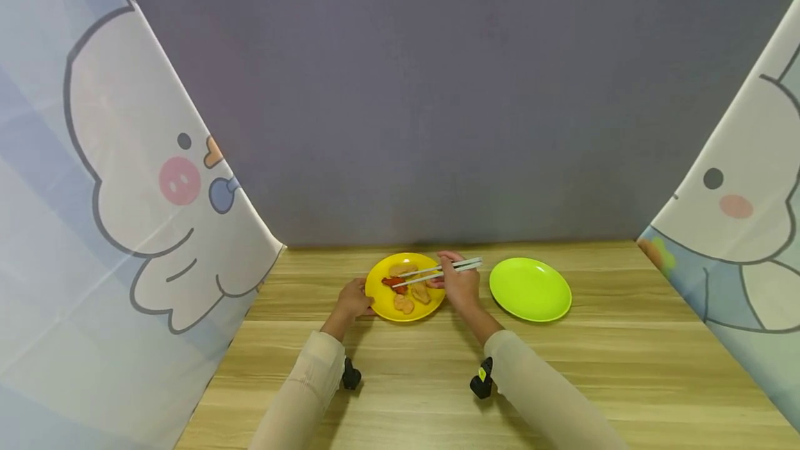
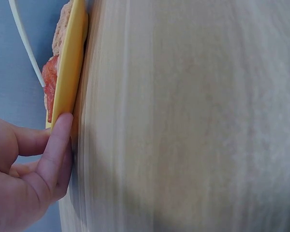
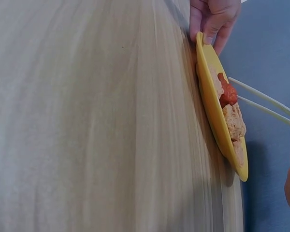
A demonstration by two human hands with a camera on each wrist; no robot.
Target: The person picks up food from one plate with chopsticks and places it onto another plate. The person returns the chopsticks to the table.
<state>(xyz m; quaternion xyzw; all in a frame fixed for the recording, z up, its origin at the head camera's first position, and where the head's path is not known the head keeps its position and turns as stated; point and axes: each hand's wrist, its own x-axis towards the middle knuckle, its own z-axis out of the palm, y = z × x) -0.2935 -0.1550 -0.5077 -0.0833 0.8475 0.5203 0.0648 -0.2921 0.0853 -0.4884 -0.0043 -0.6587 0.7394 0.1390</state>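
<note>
Red piece [image 1: 395,283]: it lies on the yellow plate [image 1: 375,296], toward the plate's 9 o'clock side, and the tips of my chopsticks [image 1: 437,271] sit on either side of it; I cannot tell whether they have truly closed on it.
Other food: pale fried pieces [image 1: 412,297] lie around it, from 12 o'clock round to 5 o'clock on the same plate.
Right hand [image 1: 459,283]: my fingers are curled around the chopsticks at the plate's 3 o'clock edge.
Left hand [image 1: 354,299]: my fingertips [image 2: 58,140] pinch the plate's rim at 8 o'clock, steadying it on the wooden table [image 1: 625,367].
Green plate [image 1: 530,289]: it sits at 3 o'clock of the yellow one, just beside it, bare.
Risk: I judge the red piece looks slick, so a shallow pinch could let it slip and drop onto the table between the plates.
Second risk: pressing sideways with the tips could nudge the neighbouring pieces over the rim.
</note>
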